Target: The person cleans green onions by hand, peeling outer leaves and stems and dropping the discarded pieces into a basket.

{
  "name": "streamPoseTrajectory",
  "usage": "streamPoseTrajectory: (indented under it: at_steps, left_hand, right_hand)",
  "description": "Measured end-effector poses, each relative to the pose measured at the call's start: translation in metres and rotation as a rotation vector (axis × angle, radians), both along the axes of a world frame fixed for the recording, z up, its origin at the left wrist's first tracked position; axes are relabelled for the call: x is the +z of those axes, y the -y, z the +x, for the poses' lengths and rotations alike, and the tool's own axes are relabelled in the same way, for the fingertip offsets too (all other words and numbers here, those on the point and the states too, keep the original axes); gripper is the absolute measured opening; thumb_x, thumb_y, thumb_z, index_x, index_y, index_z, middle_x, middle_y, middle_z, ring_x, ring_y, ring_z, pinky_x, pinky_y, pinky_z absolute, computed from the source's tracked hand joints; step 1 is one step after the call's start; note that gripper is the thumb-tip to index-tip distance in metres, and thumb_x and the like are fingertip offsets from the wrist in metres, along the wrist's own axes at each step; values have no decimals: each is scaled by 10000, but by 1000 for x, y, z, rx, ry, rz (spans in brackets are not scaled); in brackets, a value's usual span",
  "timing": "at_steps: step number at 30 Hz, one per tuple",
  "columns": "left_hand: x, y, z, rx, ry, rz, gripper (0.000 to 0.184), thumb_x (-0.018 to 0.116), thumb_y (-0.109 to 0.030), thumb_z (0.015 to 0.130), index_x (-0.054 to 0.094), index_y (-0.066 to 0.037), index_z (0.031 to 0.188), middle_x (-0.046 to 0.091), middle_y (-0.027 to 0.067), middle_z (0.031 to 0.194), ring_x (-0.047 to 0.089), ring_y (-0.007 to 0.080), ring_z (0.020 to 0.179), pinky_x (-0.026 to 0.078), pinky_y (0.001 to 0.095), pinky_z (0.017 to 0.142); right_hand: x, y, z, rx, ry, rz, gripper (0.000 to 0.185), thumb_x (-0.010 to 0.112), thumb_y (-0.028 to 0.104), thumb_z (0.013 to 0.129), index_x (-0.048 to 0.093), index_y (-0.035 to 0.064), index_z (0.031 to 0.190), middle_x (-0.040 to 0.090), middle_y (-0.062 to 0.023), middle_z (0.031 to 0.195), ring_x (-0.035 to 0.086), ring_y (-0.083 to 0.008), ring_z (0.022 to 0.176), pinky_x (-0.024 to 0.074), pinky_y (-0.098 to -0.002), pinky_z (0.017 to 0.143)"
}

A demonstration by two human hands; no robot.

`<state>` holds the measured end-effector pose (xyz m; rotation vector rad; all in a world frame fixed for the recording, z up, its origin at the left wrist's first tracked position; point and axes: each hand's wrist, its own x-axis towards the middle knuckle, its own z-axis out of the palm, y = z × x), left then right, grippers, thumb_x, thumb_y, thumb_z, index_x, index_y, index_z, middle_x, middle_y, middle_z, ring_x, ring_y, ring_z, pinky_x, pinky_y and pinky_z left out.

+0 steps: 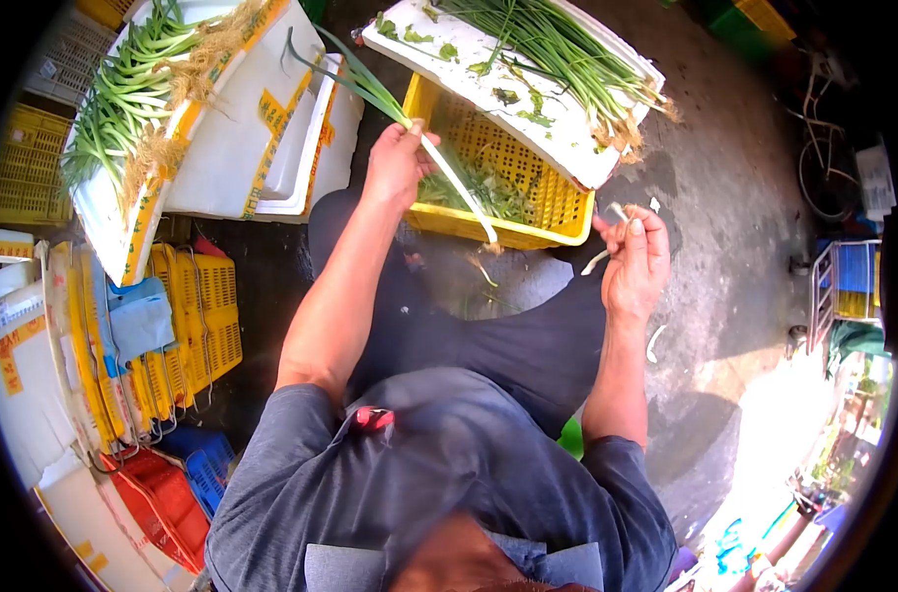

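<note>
My left hand (pixel 396 166) is closed round a green onion (pixel 457 185). Its green leaves reach up to the left, and the long white stem slants down to the roots near the yellow crate's front edge. Off to the right, my right hand (pixel 635 264) pinches a pale peeled strip (pixel 597 261), apart from the onion. Between and beyond my hands stands the yellow crate (pixel 575 219), with loose green leaf scraps (pixel 479 183) inside. A white foam board (pixel 449 61) lies across its far side, bearing a bunch of green onions (pixel 548 49) with roots to the right.
More green onions (pixel 133 99) lie on a white foam box (pixel 227 138) at upper left. Stacked yellow crates (pixel 207 306) and a red crate (pixel 158 498) stand on the left. A metal trolley (pixel 822 296) is at right. Pale scraps (pixel 655 343) lie on the floor.
</note>
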<state>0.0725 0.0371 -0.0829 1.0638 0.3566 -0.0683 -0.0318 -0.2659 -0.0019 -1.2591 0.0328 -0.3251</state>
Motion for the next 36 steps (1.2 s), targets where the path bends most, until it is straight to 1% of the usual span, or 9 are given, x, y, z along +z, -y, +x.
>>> streamPoseTrajectory:
  at_steps: [4, 5, 6, 8, 12, 15, 22, 26, 36]
  left_hand:
    - [14, 21, -26, -21, 38, -40, 246, 541, -131, 1008, 491, -98, 1247, 634, 104, 960, 642, 220, 805, 579, 378, 749]
    - [15, 25, -32, -49, 34, -32, 254, 549, -124, 1002, 487, -98, 1247, 631, 106, 968, 651, 230, 829, 584, 388, 770]
    - [15, 28, -39, -83, 27, -24, 263, 556, -117, 996, 483, -98, 1248, 627, 107, 976, 660, 240, 853, 589, 397, 791]
    - [16, 34, -53, -132, 33, -29, 274, 567, -134, 994, 478, -101, 1251, 624, 111, 994, 668, 251, 883, 591, 404, 785]
    - [20, 38, -75, -192, 18, 45, 303, 555, -154, 1002, 462, -56, 1274, 627, 121, 1033, 670, 259, 930, 571, 373, 798]
    - [11, 40, -79, -253, 28, 89, 294, 540, -150, 1010, 468, -50, 1277, 626, 130, 1068, 667, 241, 939, 560, 357, 795]
    - [12, 50, -86, -308, 17, 107, 264, 507, -142, 1025, 472, -38, 1265, 623, 114, 1054, 657, 209, 931, 551, 334, 786]
    - [11, 54, -93, -402, 46, 174, 249, 499, -156, 1034, 483, -50, 1259, 632, 104, 1037, 646, 193, 932, 545, 329, 812]
    - [-18, 76, -118, -688, 157, 437, 306, 541, -174, 1017, 527, -18, 1280, 645, 73, 1040, 624, 147, 949, 515, 315, 843]
  right_hand:
    - [-7, -33, 40, -127, 34, -219, 178, 519, 83, 1020, 582, -13, 1156, 624, -40, 930, 582, -102, 828, 507, -294, 912]
    - [-14, -44, 52, 24, -46, -327, 294, 577, 124, 987, 564, -33, 1235, 648, -148, 1144, 630, -212, 1016, 480, -339, 959]
    - [-45, -44, 69, 141, 59, -888, 461, 639, 197, 935, 520, -39, 1313, 573, -261, 1311, 559, -356, 1234, 439, -452, 1028]
    - [-77, -49, 73, 356, -120, -1400, 559, 642, 220, 905, 452, -41, 1361, 485, -307, 1391, 466, -467, 1285, 388, -501, 1072]
    - [-76, -50, 83, 235, -170, -1050, 226, 655, 207, 899, 679, -14, 936, 662, -223, 775, 671, -380, 755, 500, -458, 675]
    - [-66, -54, 74, 164, -163, -991, 228, 661, 217, 913, 662, -7, 874, 617, -165, 648, 591, -279, 549, 429, -403, 537]
    - [-86, -52, 72, 274, -175, -853, 256, 603, 143, 925, 665, -21, 1112, 712, -199, 905, 703, -305, 813, 525, -378, 736]
    - [-68, -54, 84, 375, -245, -646, 262, 584, 135, 961, 647, -59, 1124, 667, -61, 850, 613, -117, 670, 497, -262, 636]
    - [16, -27, 176, 269, -215, -144, 358, 528, 260, 1005, 601, -9, 1230, 690, -106, 1054, 662, -152, 800, 473, -265, 707]
